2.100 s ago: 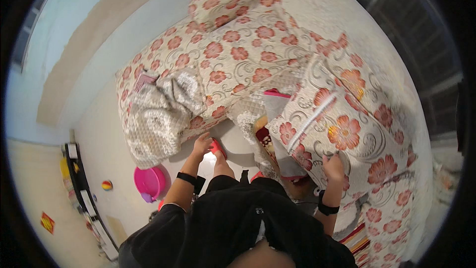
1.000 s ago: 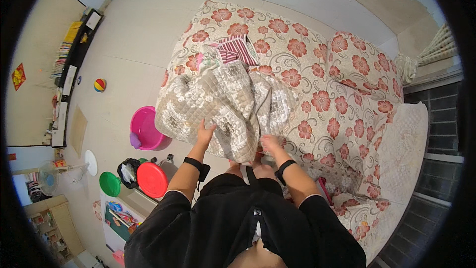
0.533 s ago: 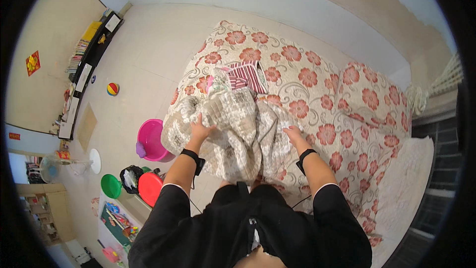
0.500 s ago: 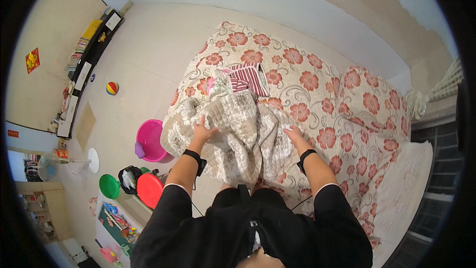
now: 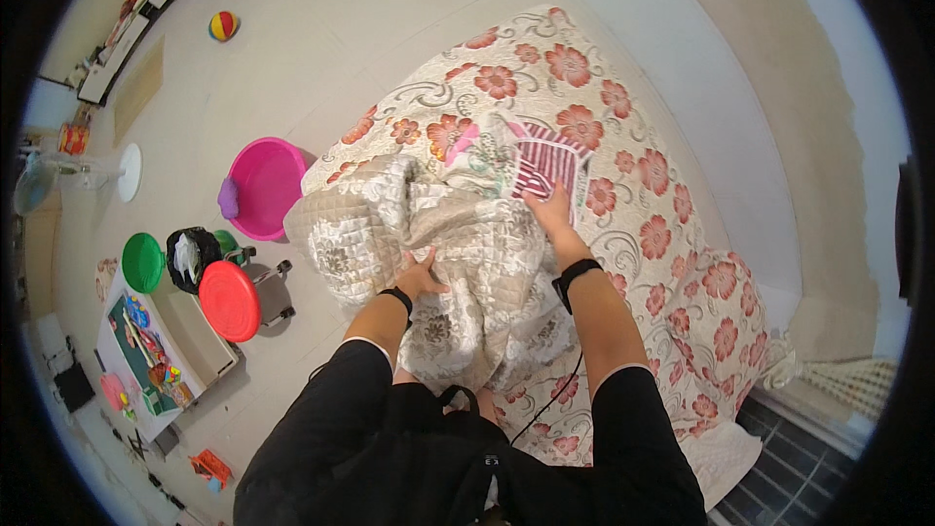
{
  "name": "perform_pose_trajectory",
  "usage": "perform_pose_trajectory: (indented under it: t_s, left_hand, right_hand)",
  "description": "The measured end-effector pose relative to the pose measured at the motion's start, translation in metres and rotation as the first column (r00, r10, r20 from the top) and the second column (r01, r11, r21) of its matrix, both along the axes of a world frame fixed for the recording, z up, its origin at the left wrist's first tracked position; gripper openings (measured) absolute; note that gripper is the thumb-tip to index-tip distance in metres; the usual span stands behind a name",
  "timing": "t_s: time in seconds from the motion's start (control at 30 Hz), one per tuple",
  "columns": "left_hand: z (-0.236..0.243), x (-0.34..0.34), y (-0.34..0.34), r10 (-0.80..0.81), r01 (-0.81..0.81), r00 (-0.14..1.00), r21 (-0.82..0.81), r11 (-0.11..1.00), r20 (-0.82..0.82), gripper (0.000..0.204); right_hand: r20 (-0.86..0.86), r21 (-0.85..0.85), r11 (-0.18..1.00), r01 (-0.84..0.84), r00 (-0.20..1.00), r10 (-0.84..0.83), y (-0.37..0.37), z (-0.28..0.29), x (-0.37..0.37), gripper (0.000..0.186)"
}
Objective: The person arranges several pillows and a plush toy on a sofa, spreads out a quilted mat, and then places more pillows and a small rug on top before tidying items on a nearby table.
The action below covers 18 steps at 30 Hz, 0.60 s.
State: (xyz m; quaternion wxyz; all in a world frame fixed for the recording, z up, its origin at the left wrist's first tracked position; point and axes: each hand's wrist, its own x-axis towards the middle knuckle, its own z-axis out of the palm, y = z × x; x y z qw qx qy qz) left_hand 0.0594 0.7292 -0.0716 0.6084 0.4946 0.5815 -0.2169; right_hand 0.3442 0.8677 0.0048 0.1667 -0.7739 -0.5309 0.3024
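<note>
A bunched quilted cover [image 5: 341,224], beige and white with a grey floral print, lies heaped in front of me on a flower-patterned bedspread [image 5: 672,219]. My left hand [image 5: 421,275] rests on the cover's folds, fingers spread. Farther forward and to the right, my right hand [image 5: 552,209] reaches the near edge of a red-and-white striped cloth [image 5: 552,156]. Its thumb and fingers look apart; the fingertips touch or nearly touch the cloth. A pale cloth with pink and green patches [image 5: 477,151] lies against the striped one, partly under the quilted cover.
Left of the bed stand a pink basin [image 5: 268,190], a red round stool seat [image 5: 230,302], a black-bagged bin [image 5: 193,258] and a green tub [image 5: 143,263]. A low table with toys [image 5: 146,356] is beyond them. A coloured ball [image 5: 223,26] lies on the floor. Walls border the bed's far side.
The view has swung to the right. My right hand has left the quilted cover and moved forward to the striped cloth. My left hand has shifted nearer the middle of the cover.
</note>
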Motion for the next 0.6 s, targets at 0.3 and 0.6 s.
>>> perform_pose_trajectory:
  t_s: [0.3, 0.6]
  left_hand:
    - [-0.021, 0.023, 0.024, -0.166, 0.165, 0.986, -0.059, 0.985, -0.008, 0.116]
    - [-0.007, 0.025, 0.046, -0.125, 0.124, 0.992, -0.188, 0.974, 0.008, 0.134]
  right_hand:
    - [0.265, -0.47, 0.873, -0.128, 0.923, 0.278, 0.049, -0.029, -0.067, 0.108]
    - [0.189, -0.61, 0.786, -0.096, 0.946, 0.262, -0.009, -0.016, -0.068, 0.05]
